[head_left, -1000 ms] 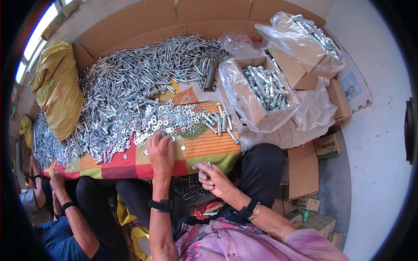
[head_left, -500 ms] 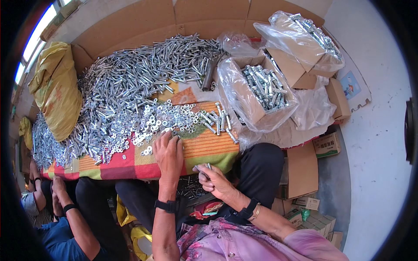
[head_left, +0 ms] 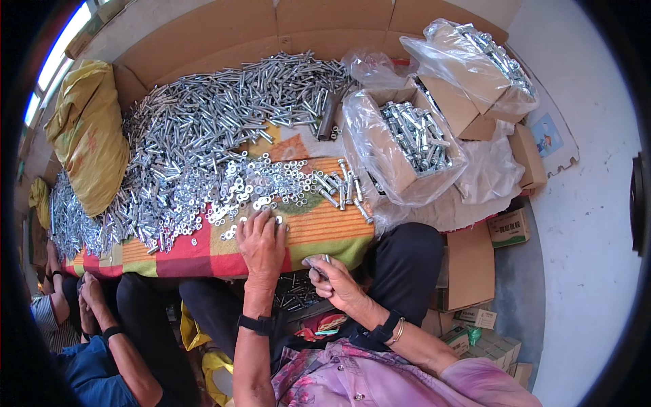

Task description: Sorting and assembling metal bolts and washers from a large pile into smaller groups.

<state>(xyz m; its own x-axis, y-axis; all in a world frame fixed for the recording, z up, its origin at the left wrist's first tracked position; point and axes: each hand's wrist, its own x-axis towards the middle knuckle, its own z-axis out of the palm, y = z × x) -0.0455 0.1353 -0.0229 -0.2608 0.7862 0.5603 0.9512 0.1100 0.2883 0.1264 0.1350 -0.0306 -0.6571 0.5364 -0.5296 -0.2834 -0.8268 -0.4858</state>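
My left hand (head_left: 261,245) lies palm down on the striped cloth (head_left: 332,227), its fingers stretched toward the near edge of a heap of washers and nuts (head_left: 261,183). Its fingertips touch the small rings there; whether one is under them is hidden. Over my lap, my right hand (head_left: 341,286) is closed round a metal bolt (head_left: 328,259), whose end shows above the fingers. Several bolts with fittings on them (head_left: 346,184) lie right of the washers. Behind spreads a large pile of loose bolts (head_left: 224,102).
A plastic-lined carton (head_left: 413,142) of bolts stands at the right, with another filled carton (head_left: 488,74) behind it. A dark metal tube (head_left: 329,117) lies by the pile. At left are a yellow sack (head_left: 88,142) and another person's hands (head_left: 91,298). Small boxes (head_left: 488,346) sit below right.
My left hand has shifted slightly left and down, its fingers drawn a little closer over the washers' edge. My right hand keeps its hold on the bolt.
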